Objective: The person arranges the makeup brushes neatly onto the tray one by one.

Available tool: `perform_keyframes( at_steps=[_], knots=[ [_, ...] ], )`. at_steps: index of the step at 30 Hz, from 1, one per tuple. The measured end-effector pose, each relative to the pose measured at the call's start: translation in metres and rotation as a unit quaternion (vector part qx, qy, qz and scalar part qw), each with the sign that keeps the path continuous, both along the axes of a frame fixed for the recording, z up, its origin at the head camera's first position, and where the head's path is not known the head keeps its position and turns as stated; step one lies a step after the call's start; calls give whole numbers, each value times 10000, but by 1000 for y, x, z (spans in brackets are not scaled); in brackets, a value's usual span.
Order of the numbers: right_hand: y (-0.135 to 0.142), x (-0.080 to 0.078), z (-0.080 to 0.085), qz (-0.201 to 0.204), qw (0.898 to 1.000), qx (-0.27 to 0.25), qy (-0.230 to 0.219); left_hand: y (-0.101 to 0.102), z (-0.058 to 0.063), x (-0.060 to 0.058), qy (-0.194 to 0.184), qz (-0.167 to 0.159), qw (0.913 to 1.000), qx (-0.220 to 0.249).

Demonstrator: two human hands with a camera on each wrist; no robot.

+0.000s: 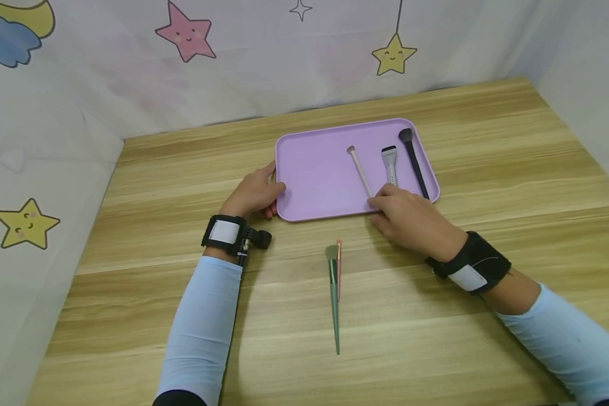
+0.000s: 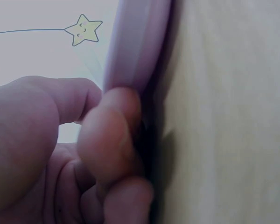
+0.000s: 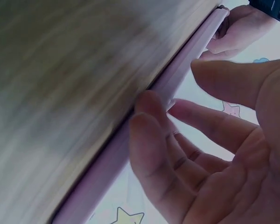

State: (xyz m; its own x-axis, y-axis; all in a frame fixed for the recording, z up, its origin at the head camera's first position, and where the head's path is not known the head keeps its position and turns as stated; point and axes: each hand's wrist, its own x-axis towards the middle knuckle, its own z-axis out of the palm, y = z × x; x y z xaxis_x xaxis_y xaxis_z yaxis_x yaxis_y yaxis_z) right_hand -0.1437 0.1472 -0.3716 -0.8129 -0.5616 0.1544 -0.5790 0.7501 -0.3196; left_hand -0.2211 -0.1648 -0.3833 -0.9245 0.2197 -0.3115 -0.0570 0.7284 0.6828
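A lilac tray (image 1: 314,169) lies on the table, holding a thin white makeup brush (image 1: 359,169), a flat grey brush (image 1: 389,160) and a black brush (image 1: 413,160). My left hand (image 1: 254,192) grips the tray's left rim, thumb over the top and fingertips (image 2: 109,140) low against the side. At the front rim, my right hand (image 1: 411,220) has its thumb apart from its fingers. Its index finger reaches over the rim by the white brush's handle end, while other fingertips (image 3: 147,135) touch the tray's outer wall. This hand covers the grey brush's lower handle.
In front of the tray, a green makeup brush (image 1: 334,299) and a shorter pink brush (image 1: 339,270) lie side by side on the wooden table (image 1: 157,197). Behind and beside the table hangs pale cloth (image 1: 264,67) printed with stars.
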Motion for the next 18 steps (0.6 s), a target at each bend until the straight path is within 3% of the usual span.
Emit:
perform_keyframes(
  at_steps=[9, 18],
  knots=[
    [0, 2, -3, 40, 9992, 264, -285, 1, 0, 0, -12, -6, 10000, -8],
    [1, 3, -4, 260, 9989, 392, -65, 2, 2, 1, -17, 17, 10000, -21]
  ],
)
